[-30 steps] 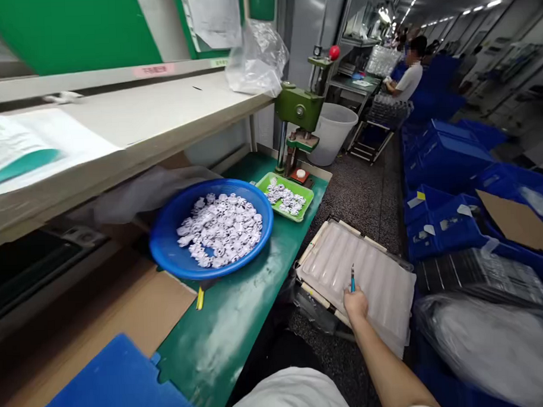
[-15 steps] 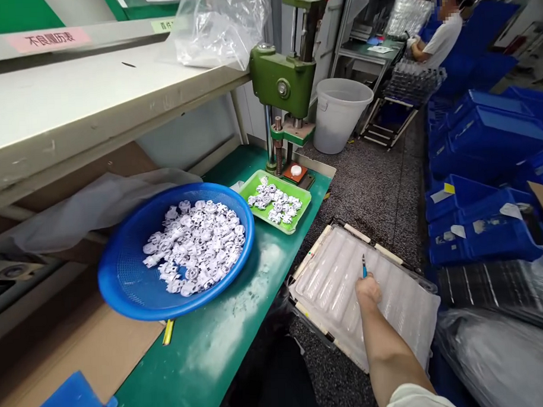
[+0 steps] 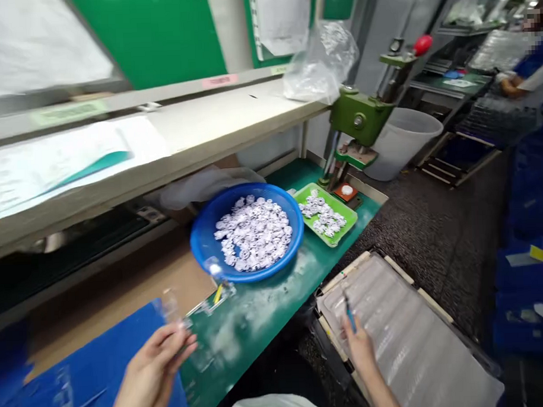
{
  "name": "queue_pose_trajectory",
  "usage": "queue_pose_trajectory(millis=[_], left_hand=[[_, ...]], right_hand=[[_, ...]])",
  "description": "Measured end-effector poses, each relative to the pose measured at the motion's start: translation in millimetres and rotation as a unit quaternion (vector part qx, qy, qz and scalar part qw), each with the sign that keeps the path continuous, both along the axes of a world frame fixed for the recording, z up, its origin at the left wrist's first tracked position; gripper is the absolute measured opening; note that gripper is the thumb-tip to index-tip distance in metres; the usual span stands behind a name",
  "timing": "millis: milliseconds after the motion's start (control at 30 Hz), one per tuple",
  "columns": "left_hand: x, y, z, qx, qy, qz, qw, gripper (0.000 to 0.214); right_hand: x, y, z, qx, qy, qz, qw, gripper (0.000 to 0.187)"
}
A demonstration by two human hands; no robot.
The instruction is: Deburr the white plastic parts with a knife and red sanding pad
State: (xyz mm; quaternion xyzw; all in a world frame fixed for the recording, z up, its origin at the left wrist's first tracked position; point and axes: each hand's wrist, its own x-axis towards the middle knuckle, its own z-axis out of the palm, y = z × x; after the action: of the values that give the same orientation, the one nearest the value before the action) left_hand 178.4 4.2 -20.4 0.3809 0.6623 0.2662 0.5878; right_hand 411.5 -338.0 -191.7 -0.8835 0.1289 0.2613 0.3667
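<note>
My left hand (image 3: 155,365) is closed in a pinch on a clear plastic molded piece (image 3: 179,310), whose thin branches spread above the bench and are blurred. My right hand (image 3: 360,343) is wrapped round a blue-handled cutting tool (image 3: 349,310) that looks like nippers, its tip pointing up and away. Beneath that hand lies a stack of clear ribbed plastic trays (image 3: 401,335). Beyond my left hand, a blue basket (image 3: 202,253) holds many small white plastic parts (image 3: 257,233). More such parts lie in a green tray (image 3: 335,240) to its right.
A green hand press (image 3: 361,114) stands at the bench's far end, with a white part (image 3: 346,190) on its base. Above the green bench (image 3: 240,341) runs a white shelf (image 3: 197,120). A blue box (image 3: 112,375) sits at lower left. A person (image 3: 523,79) works at the far right.
The view has swung left. My left hand has come into view with the clear plastic piece. My right hand, still gripping the blue-handled tool, has moved toward the trays' near left side.
</note>
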Motion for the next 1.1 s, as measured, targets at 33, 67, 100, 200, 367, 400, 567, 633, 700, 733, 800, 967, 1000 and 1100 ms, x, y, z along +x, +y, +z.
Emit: queue_pose_trajectory(millis=[33, 67, 100, 200, 367, 400, 567, 633, 700, 733, 800, 967, 1000, 1100], left_hand=[[0, -4, -5.7, -0.023, -0.052, -0.035, 0.998, 0.035], [0, -9, -9.8, -0.027, -0.102, -0.075, 0.992, 0.042], [2, -15, -11.9, -0.017, -0.138, -0.088, 0.986, 0.046], [1, -28, -8.8, -0.014, -0.233, -0.127, 0.964, 0.041], [-29, -28, 3.8, -0.006, -0.278, -0.093, 0.956, 0.040], [-39, -28, 5.3, -0.003, -0.284, -0.088, 0.955, 0.039], [-87, -24, 9.2, 0.017, -0.305, -0.059, 0.950, 0.036], [-104, -22, 9.8, 0.024, -0.310, -0.049, 0.949, 0.035], [-119, -21, 10.4, 0.031, -0.312, -0.041, 0.949, 0.033], [-125, -21, 10.7, 0.034, -0.312, -0.036, 0.949, 0.032], [-138, -21, 11.0, 0.040, -0.311, -0.027, 0.949, 0.031], [-161, -21, 10.0, 0.046, -0.302, -0.009, 0.952, 0.029], [-164, -21, 9.5, 0.047, -0.300, -0.005, 0.953, 0.029], [-171, -21, 7.8, 0.050, -0.294, 0.003, 0.954, 0.029]], right_hand=[[-24, 22, 8.4, 0.059, 0.008, 0.058, 0.997, 0.069], [-48, 44, 17.2, 0.116, 0.018, 0.119, 0.986, 0.073], [-71, 64, 26.3, 0.164, 0.034, 0.182, 0.969, 0.075], [-123, 114, 55.0, 0.262, 0.062, 0.334, 0.903, 0.067], [-160, 170, 91.6, 0.307, 0.087, 0.462, 0.828, 0.057], [-165, 178, 96.8, 0.308, 0.088, 0.477, 0.819, 0.057], [-195, 203, 119.2, 0.315, 0.099, 0.531, 0.780, 0.057], [-209, 208, 126.0, 0.320, 0.118, 0.538, 0.771, 0.057], [-221, 214, 130.5, 0.322, 0.144, 0.542, 0.763, 0.059], [-226, 216, 132.0, 0.320, 0.153, 0.545, 0.760, 0.060], [-236, 221, 133.5, 0.314, 0.159, 0.554, 0.754, 0.061], [-254, 229, 134.1, 0.296, 0.153, 0.579, 0.744, 0.060], [-257, 230, 134.4, 0.294, 0.153, 0.581, 0.744, 0.060], [-264, 230, 136.5, 0.287, 0.156, 0.580, 0.746, 0.059]])
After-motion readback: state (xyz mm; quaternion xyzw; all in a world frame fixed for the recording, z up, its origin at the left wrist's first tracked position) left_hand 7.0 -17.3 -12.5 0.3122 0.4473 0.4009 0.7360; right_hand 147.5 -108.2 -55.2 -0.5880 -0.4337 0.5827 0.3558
